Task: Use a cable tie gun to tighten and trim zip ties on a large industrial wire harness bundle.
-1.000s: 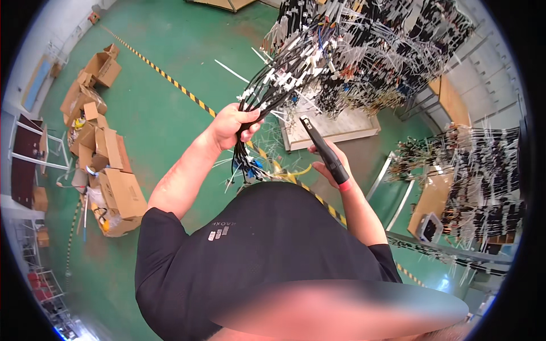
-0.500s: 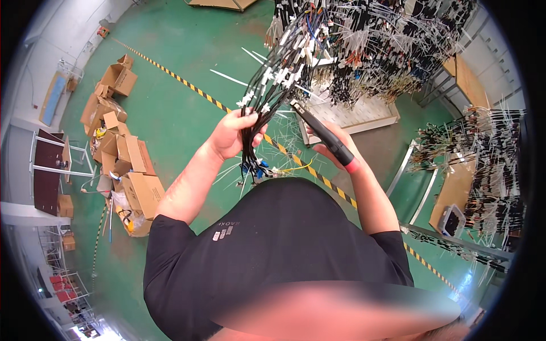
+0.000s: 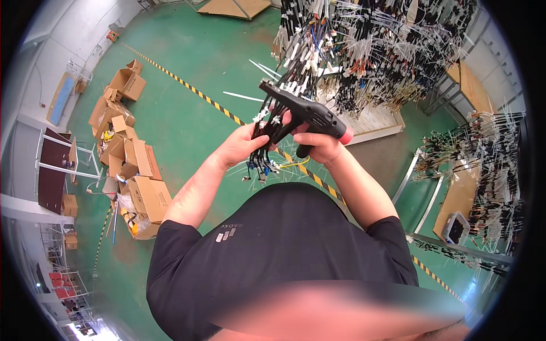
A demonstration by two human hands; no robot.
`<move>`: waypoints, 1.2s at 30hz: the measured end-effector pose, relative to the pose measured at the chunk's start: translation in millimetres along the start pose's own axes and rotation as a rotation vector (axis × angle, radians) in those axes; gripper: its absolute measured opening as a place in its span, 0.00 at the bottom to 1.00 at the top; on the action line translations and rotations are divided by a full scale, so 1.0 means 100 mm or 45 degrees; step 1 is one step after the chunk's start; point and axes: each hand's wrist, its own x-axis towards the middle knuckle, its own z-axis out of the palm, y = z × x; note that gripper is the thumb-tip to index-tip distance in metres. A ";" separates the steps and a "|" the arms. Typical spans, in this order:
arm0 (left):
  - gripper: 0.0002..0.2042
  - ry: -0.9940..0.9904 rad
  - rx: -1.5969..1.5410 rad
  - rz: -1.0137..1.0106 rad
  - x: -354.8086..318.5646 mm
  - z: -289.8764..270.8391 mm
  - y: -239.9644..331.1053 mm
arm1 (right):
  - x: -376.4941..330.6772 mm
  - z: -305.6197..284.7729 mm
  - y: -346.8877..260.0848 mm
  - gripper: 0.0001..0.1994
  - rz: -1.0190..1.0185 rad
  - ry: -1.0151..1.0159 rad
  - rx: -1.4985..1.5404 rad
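Note:
My left hand (image 3: 241,145) is closed around a bundle of black wires (image 3: 261,161) with white connectors, and its loose lower ends show blue and dark plugs. Wrapped round the handle of a black cable tie gun (image 3: 310,109) with a red knob is my right hand (image 3: 322,146). The gun's nose points to the upper left and lies across the bundle, just above my left hand. Whether a tie sits in the nose I cannot make out. The bundle's upper part runs up toward the hanging wire harnesses (image 3: 307,54).
A dense mass of wire harnesses (image 3: 381,51) hangs at the upper right above a pale board (image 3: 372,122). More harnesses (image 3: 495,170) hang at the far right. Open cardboard boxes (image 3: 151,199) line the left. Striped tape (image 3: 187,85) and scattered white ties mark the green floor.
The cable tie gun has swung up and left from beside the bundle to lie across it. My right hand now grips its handle. My left hand has shifted slightly right and down with the wires.

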 end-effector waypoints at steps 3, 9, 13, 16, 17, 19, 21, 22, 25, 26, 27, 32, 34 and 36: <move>0.29 0.268 0.470 0.170 -0.02 0.03 -0.18 | 0.05 0.09 -0.02 0.26 0.001 0.023 0.030; 0.61 1.081 1.002 0.528 -0.04 0.69 -0.54 | 0.14 0.25 0.13 0.28 -0.072 0.097 -0.036; 0.50 1.148 1.041 0.575 0.12 0.56 -0.46 | 0.21 0.37 0.09 0.28 -0.052 0.023 -0.107; 0.36 1.105 0.973 0.462 0.13 0.30 -0.34 | 0.25 0.30 -0.03 0.25 0.066 0.036 -0.361; 0.29 1.125 0.933 0.534 0.14 0.17 -0.30 | 0.22 0.23 -0.04 0.26 0.041 0.006 -0.403; 0.24 0.881 0.712 0.141 -0.03 -0.06 0.10 | 0.13 0.07 -0.11 0.26 -0.139 -0.145 -0.588; 0.19 0.727 0.513 0.052 -0.15 -0.32 0.27 | -0.03 -0.02 -0.26 0.25 -0.219 -0.159 -1.021; 0.18 0.621 0.330 0.001 -0.20 -0.44 0.35 | -0.13 -0.06 -0.30 0.25 -0.178 -0.089 -1.244; 0.19 0.327 0.080 -0.091 -0.25 -0.59 0.53 | -0.24 -0.23 -0.18 0.23 -0.240 0.029 -1.225; 0.20 0.232 0.013 -0.134 -0.27 -0.61 0.58 | -0.22 -0.23 -0.16 0.22 -0.223 0.052 -1.186; 0.22 0.170 0.004 -0.158 -0.29 -0.60 0.59 | -0.23 -0.22 -0.18 0.22 -0.227 0.063 -1.181; 0.23 0.098 0.053 -0.184 -0.33 -0.47 0.69 | -0.23 -0.12 -0.20 0.22 -0.192 -0.035 -1.367; 0.24 0.102 0.110 -0.138 -0.32 -0.39 0.71 | -0.23 -0.10 -0.17 0.22 -0.260 -0.051 -1.415; 0.23 0.112 0.122 -0.109 -0.33 -0.34 0.71 | -0.25 -0.04 -0.20 0.22 -0.176 -0.041 -1.391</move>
